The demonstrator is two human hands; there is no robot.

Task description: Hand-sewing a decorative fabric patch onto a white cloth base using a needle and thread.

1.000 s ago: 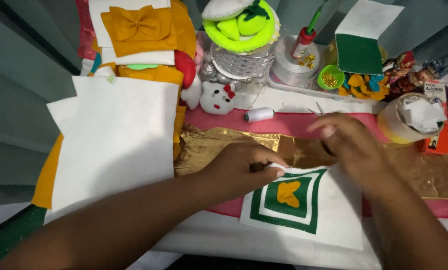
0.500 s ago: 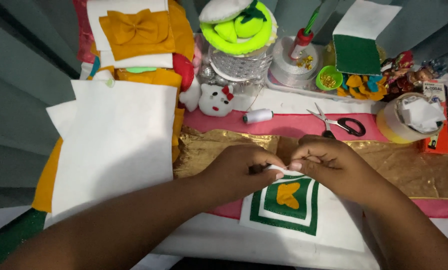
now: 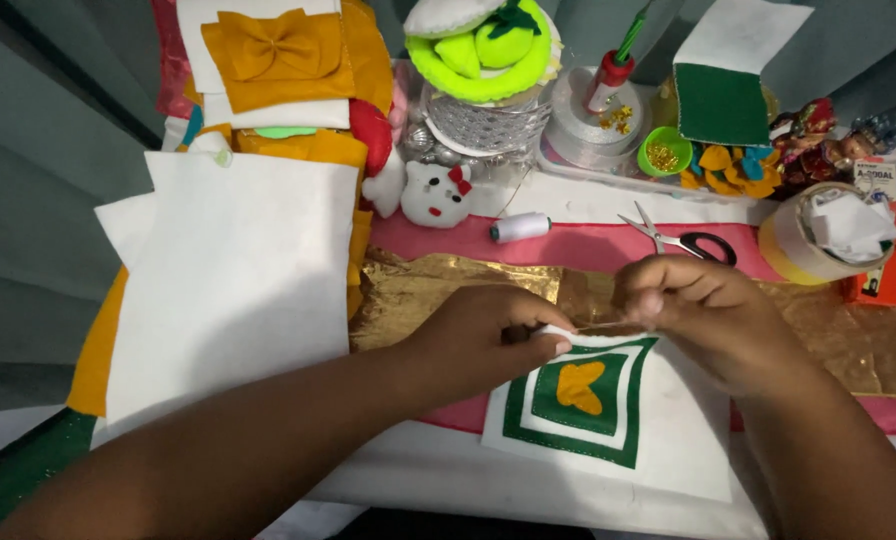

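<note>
White felt square [image 3: 658, 440], soft and matte with green borders and an orange butterfly shape, is laid flat on crinkled gold foil fabric [image 3: 438, 290]. Top corner is pinched by left hand [image 3: 478, 340]. Right hand [image 3: 703, 310] fingers are closed on a thin thread; needle hard to make out.

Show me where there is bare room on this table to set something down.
Open patches: the big white sheet on the left, and the gold cloth right of the right hand, below the tape roll. The back row around the scissors, thread spool and cat toy is crowded.
</note>
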